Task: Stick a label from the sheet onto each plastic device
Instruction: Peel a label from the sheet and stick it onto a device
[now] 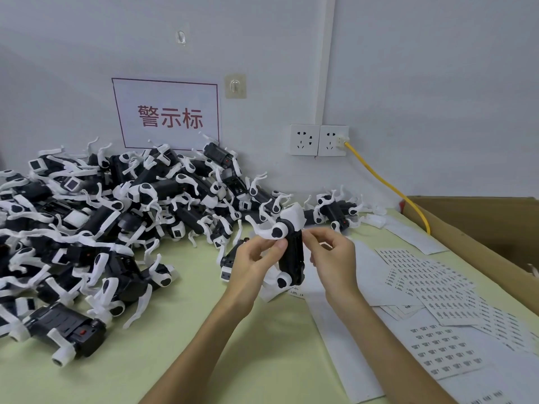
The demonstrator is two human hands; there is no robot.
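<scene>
A black and white plastic device [293, 252] stands upright above the green table, held between both hands. My left hand [256, 259] grips its left side near a white round joint. My right hand [331, 255] is at its right edge with thumb and forefinger pinched together at the black body; whether a label is between them is too small to tell. Label sheets [431, 279] with rows of small black labels lie spread to the right, another sheet [444, 352] nearer me.
A big heap of the same devices [116, 217] covers the left of the table up to the wall. One more device [230, 262] lies behind my left hand. A cardboard box [481, 225] stands at the right, a yellow cable [385, 182] runs to wall sockets [319, 140].
</scene>
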